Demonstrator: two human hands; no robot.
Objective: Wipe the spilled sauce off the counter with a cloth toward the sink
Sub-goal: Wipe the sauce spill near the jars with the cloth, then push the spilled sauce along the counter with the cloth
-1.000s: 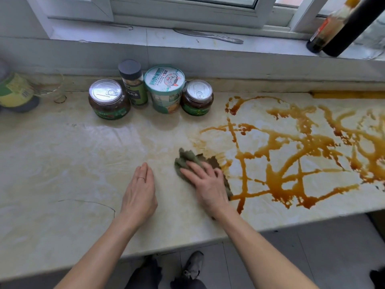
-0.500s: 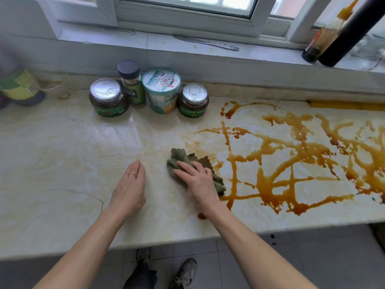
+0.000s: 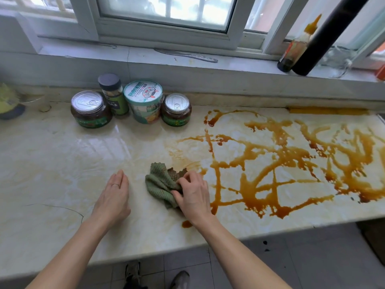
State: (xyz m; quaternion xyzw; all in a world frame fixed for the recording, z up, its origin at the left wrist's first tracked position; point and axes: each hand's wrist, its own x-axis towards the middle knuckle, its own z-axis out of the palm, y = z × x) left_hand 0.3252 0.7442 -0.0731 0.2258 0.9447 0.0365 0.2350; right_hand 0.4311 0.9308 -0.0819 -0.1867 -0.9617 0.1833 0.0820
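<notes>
the right hand (image 3: 192,195) bunches the green cloth (image 3: 160,182) in curled fingers beside the brown sauce (image 3: 270,163); the left hand (image 3: 113,195) rests flat on the counter (image 3: 52,163).

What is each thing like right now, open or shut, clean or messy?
Green waffle-weave cloth: bunched up, stained brown.
Right hand: gripping the cloth.
Left hand: flat on the beige marble counter, holding nothing.
Brown sauce spill: spread wide, mostly unwiped.
Large silver-lidded glass jar: closed.
Small silver-lidded glass jar: closed.
Dark-capped spice bottle: closed.
Printed paper tub: lid on.
</notes>
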